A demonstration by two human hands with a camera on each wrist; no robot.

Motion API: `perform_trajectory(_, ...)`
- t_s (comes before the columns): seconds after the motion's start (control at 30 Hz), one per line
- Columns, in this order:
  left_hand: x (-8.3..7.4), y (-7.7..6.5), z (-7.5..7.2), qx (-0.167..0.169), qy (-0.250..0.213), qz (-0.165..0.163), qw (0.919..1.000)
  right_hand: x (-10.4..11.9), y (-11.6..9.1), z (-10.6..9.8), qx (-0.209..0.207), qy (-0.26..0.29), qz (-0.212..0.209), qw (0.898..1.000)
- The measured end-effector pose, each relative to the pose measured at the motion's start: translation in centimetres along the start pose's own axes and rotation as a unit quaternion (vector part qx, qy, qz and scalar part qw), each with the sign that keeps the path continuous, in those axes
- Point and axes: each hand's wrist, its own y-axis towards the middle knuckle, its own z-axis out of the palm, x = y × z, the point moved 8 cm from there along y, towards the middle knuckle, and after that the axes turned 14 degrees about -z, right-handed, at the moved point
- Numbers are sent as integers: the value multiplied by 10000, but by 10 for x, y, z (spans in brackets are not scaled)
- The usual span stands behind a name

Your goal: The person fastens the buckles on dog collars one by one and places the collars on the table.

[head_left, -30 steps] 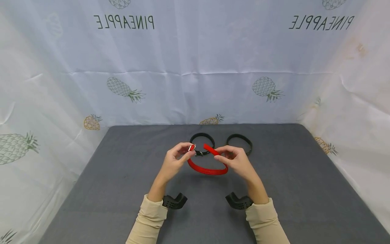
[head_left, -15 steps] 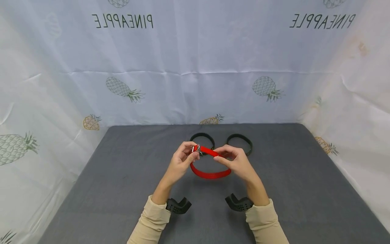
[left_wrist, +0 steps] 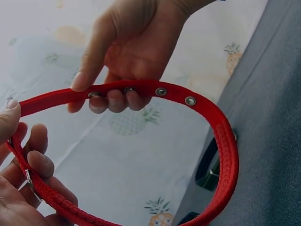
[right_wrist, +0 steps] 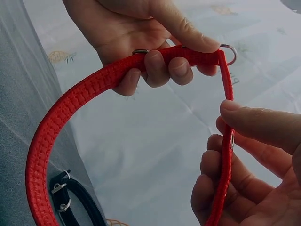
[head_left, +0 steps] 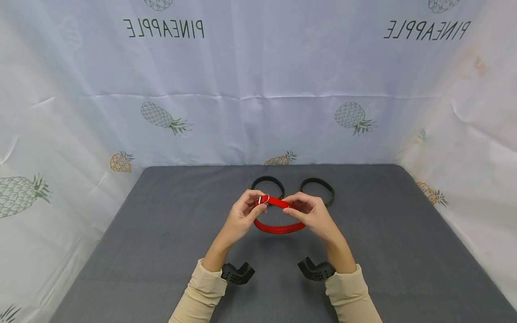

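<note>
A red collar with metal eyelets is held as a loop above the table. My left hand pinches its buckle end between thumb and fingers, beside a metal D-ring. Opposite it, my right hand pinches the eyelet strap, thumb on one face and fingers behind. The strap runs from the right fingers into the buckle end at my left thumb and fingertips. Part of the buckle is hidden by the left fingers.
Two black collars lie looped on the dark grey table behind the hands: one collar partly covered by the red one, the other collar to the right. A pineapple-print curtain hangs behind and at both sides.
The left hand has moved right, towards the right hand. The strap's free end, apart from the buckle a second ago, now runs into it. The black collars have stayed put.
</note>
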Motion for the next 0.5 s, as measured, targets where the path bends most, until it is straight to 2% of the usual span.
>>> perform_trajectory(0.5, 0, 0, -1, 11, 115, -1, 9999, 1, 0, 1, 58, 26, 45, 10000)
